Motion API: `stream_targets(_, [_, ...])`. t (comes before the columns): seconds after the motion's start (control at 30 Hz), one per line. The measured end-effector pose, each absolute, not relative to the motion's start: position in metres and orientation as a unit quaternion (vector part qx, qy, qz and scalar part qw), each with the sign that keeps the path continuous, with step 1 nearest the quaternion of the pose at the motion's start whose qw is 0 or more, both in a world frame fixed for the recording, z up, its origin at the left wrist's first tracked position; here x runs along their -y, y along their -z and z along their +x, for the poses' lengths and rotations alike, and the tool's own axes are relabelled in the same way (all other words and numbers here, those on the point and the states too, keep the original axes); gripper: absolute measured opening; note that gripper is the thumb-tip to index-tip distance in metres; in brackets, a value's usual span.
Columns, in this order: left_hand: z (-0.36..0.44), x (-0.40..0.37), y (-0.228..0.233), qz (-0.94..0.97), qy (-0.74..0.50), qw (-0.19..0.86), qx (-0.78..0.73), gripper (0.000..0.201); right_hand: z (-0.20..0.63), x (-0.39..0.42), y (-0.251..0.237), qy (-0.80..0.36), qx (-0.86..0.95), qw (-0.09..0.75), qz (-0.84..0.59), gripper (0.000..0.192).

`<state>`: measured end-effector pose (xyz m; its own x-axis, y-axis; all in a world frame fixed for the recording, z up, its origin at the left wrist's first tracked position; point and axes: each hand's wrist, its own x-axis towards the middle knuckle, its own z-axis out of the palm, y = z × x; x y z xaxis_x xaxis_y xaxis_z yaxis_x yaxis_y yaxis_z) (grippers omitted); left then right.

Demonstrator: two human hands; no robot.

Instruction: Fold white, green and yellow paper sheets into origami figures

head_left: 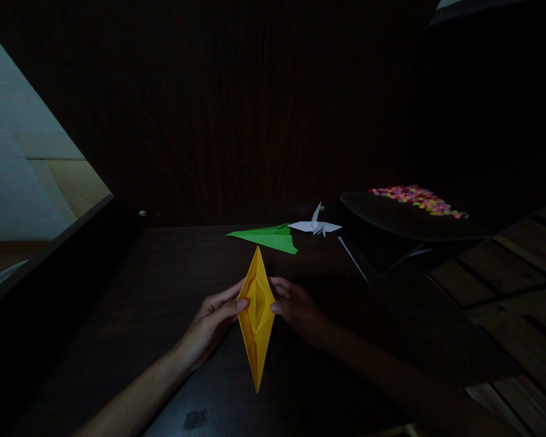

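A yellow folded paper boat (264, 328), long and pointed at both ends, is held between my two hands with its opened inside facing up. My left hand (213, 315) grips its left side, the thumb resting on the rim. On the opposite side my right hand (295, 306) pinches the edge with its thumb; the other fingers are partly hidden behind the paper. Just beyond the boat's far tip lies a green paper plane (264, 237). Touching or close to the plane's right end is a white paper crane (316, 226).
The dark wooden surface (164, 267) has a raised side edge (50, 249) at left and a tall dark panel (236, 121) behind. On a dark shelf (368, 215) at right lies a heap of small pink, red and yellow pieces (416, 199). Wooden slats (500, 273) show beyond.
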<state>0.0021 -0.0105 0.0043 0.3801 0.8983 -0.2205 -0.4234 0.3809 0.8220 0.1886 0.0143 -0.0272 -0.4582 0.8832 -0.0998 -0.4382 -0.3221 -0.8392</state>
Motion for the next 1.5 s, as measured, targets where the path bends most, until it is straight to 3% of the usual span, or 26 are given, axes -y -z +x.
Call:
stream_targets(0.77, [0.004, 0.011, -0.004, 0.330, -0.407, 0.755, -0.394, 0.033, 0.188, -0.013, 0.022, -0.745, 0.400, 0.415, -0.336, 0.040])
stream_targets(1.17, [0.004, 0.009, 0.002, 0.349, -0.395, 0.730, -0.435, 0.038, 0.191, -0.019, 0.032, -0.686, 0.429, 0.429, -0.401, 0.028])
stream_targets(1.37, [0.003, 0.007, 0.001, 0.436, -0.409, 0.661, -0.454, 0.040, 0.191, -0.017, 0.029, -0.636, 0.496, 0.430, -0.405, 0.024])
stream_targets(1.5, [0.001, 0.006, -0.001, 0.443, -0.423, 0.614, -0.497, 0.053, 0.193, -0.017, 0.031, -0.600, 0.528, 0.419, -0.431, 0.023])
